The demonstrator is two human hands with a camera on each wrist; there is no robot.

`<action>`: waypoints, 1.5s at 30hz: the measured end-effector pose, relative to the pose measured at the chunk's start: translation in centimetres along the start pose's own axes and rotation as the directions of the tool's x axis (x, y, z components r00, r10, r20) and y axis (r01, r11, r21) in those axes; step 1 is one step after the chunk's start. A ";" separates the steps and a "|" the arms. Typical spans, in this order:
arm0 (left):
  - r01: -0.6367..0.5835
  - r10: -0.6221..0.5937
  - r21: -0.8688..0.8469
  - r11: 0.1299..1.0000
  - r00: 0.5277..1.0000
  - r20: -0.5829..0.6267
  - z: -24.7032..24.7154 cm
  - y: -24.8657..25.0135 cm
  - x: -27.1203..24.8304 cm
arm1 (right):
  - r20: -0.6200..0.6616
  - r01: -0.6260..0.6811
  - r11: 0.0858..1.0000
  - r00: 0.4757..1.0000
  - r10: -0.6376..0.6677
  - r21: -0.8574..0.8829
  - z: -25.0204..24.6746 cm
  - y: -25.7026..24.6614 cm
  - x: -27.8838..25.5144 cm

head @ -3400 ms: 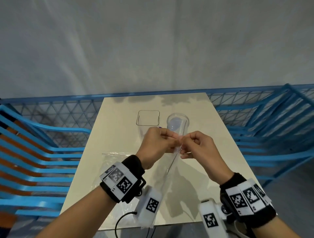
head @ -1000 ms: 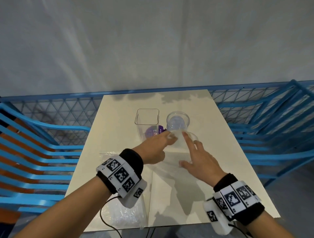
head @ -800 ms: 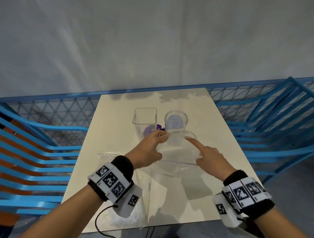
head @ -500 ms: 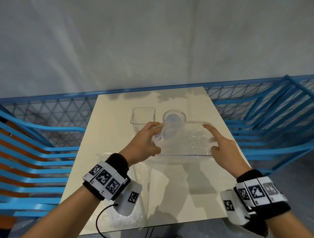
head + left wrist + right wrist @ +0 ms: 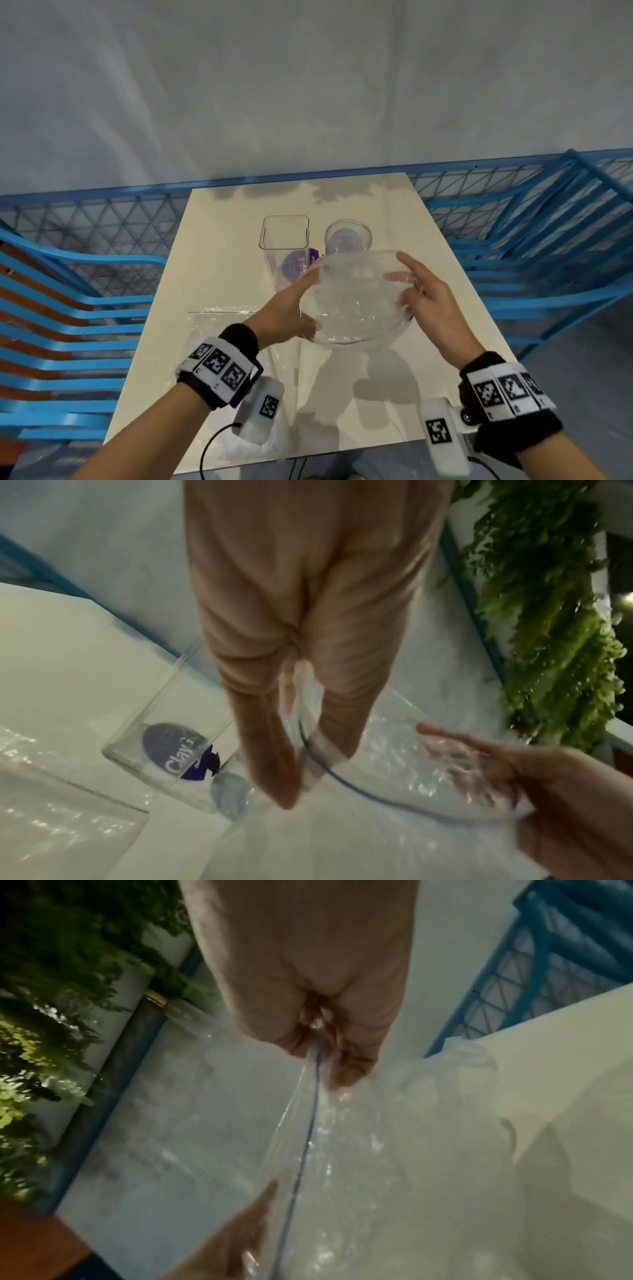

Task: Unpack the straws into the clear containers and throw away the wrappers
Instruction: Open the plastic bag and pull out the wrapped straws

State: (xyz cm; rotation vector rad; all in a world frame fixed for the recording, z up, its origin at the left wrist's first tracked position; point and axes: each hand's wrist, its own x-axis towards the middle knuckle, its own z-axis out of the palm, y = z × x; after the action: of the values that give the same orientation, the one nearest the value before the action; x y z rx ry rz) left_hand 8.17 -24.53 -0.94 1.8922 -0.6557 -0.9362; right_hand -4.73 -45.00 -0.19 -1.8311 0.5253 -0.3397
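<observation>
Left hand (image 5: 287,315): grips the left edge of the clear plastic bag (image 5: 356,301), thumb on the near side and fingers (image 5: 270,764) curled round the far side; in the left wrist view the bag's rim with its thin blue line runs between thumb and fingers.
Right hand (image 5: 428,301): holds the right edge of the same bag; the forefinger stretches along the top while the other fingers bend against the film. In the right wrist view the fingers (image 5: 346,1064) pinch the blue-lined rim.
Clear plastic bag: held in the air between both hands, above the table (image 5: 219,260), its mouth spread into a rounded opening; the film glitters and wrinkles. Whether straws lie inside it I cannot tell, since the film is transparent and blurred.
Square clear container (image 5: 285,240): upright on the table beyond the left hand, with a purple round label low on it; the left wrist view shows the word "Clay" on that label.
Round clear container (image 5: 347,238): upright just beside the square one, to its right, partly behind the bag's upper edge.
Second plastic bag (image 5: 219,329): flat on the table under the left forearm, near the front edge.
Blue chairs (image 5: 85,308): on both sides of the table.
</observation>
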 end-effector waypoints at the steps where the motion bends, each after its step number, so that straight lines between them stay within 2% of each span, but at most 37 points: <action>1: -0.017 0.017 -0.079 0.997 1.000 0.000 -0.2 0.1 0.1 | 0.050 0.023 0.996 0.999 -0.019 -0.081 0.1 0.0 -0.1; 3: -0.054 0.055 -0.240 0.969 0.998 -0.005 -0.1 0.3 0.4 | 0.232 0.065 0.977 0.973 -0.017 -0.201 0.7 0.5 -0.5; 5: -0.059 0.062 -0.306 0.950 0.998 -0.002 0.4 0.2 0.8 | 0.329 0.007 0.987 0.943 0.046 -0.159 1.2 0.7 -1.0; 6: -0.049 0.050 -0.278 0.959 0.999 -0.003 0.7 0.1 0.8 | 0.318 -0.030 0.991 0.945 0.069 -0.127 1.3 0.9 -1.0; 8: -0.024 0.024 -0.074 0.997 1.000 -0.009 1.0 -0.3 0.8 | 0.243 -0.109 0.993 0.963 0.116 -0.040 1.3 1.0 -0.8; 10: -0.010 0.009 0.099 0.995 1.000 0.011 0.9 -0.9 0.9 | 0.196 -0.189 0.972 0.967 0.161 0.137 1.4 0.8 -0.4; 13: 0.009 -0.010 0.029 1.000 0.999 0.041 0.8 -1.1 1.7 | 0.168 -0.270 0.886 0.961 0.222 0.377 2.3 0.8 0.3; 15: -0.021 0.022 -0.015 1.000 0.999 0.037 1.1 -1.0 2.3 | 0.188 -0.330 0.851 0.943 0.276 0.409 2.7 0.7 0.3; 18: -0.051 0.053 0.033 0.998 0.996 -0.077 1.5 -0.9 2.5 | 0.183 -0.345 0.798 0.938 0.293 0.493 2.2 0.7 0.2; 21: -0.126 0.131 0.040 0.991 0.968 -0.214 1.4 -0.7 2.3 | 0.075 -0.267 0.777 0.959 0.274 0.570 0.4 0.5 0.1; 23: -0.182 0.185 0.037 0.983 0.940 -0.287 1.6 -0.6 2.2 | 0.056 -0.245 0.858 0.967 0.247 0.451 -0.6 0.3 -0.3; 25: -0.201 0.189 -0.007 0.980 0.931 -0.314 2.3 -0.9 2.2 | 0.202 -0.307 0.919 0.944 0.261 0.246 -0.5 -0.1 -0.9; 27: -0.170 0.161 -0.026 0.985 0.963 -0.216 3.6 -1.5 2.2 | 0.337 -0.375 0.914 0.890 0.307 0.158 0.3 -0.3 -1.2; 28: -0.134 0.136 0.023 0.991 0.980 -0.145 4.2 -1.8 2.2 | 0.331 -0.370 0.921 0.890 0.313 0.124 0.8 -0.3 -1.1; 30: -0.058 0.063 0.126 0.990 0.997 -0.041 4.7 -2.3 2.2 | 0.203 -0.300 0.954 0.934 0.293 0.004 1.3 -0.3 -0.6; 32: -0.008 0.007 0.170 0.985 1.000 0.010 4.1 -2.4 2.4 | 0.088 -0.257 0.963 0.960 0.264 -0.086 0.9 -0.3 -0.3; 34: -0.029 0.023 0.213 0.977 0.999 0.034 3.2 -2.1 2.8 | 0.096 -0.226 0.970 0.967 0.234 -0.089 0.7 -0.5 0.0; 36: -0.069 0.060 0.187 0.980 0.997 0.051 2.9 -1.6 3.1 | 0.130 -0.198 0.976 0.969 0.208 -0.087 1.3 -1.1 0.2; 38: -0.041 0.041 0.088 0.995 0.999 0.001 3.2 -1.4 3.2 | 0.087 -0.150 0.985 0.984 0.158 -0.087 2.0 -1.8 0.6; 40: -0.058 0.053 -0.027 0.998 0.987 -0.153 3.5 -1.8 3.3 | 0.028 -0.131 0.991 0.991 0.130 0.042 2.2 -1.8 0.9; 42: -0.099 0.074 -0.059 0.993 0.939 -0.335 3.7 -2.6 3.0 | -0.018 -0.134 0.977 0.990 0.139 0.165 2.0 -1.1 0.7; 43: -0.110 0.075 -0.064 0.992 0.911 -0.405 3.8 -3.0 2.9 | -0.038 -0.137 0.980 0.989 0.144 0.143 1.8 -0.7 0.6; 45: -0.131 0.065 -0.102 0.986 0.868 -0.492 4.1 -3.5 2.5 | -0.028 -0.205 0.979 0.978 0.204 -0.016 1.6 0.0 0.2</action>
State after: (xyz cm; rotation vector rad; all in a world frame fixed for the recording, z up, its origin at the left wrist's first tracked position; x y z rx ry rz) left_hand 6.49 -26.83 -6.19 1.8543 -0.3677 -0.3928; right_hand -3.78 -43.76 -0.68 -1.7744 0.7310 -0.2192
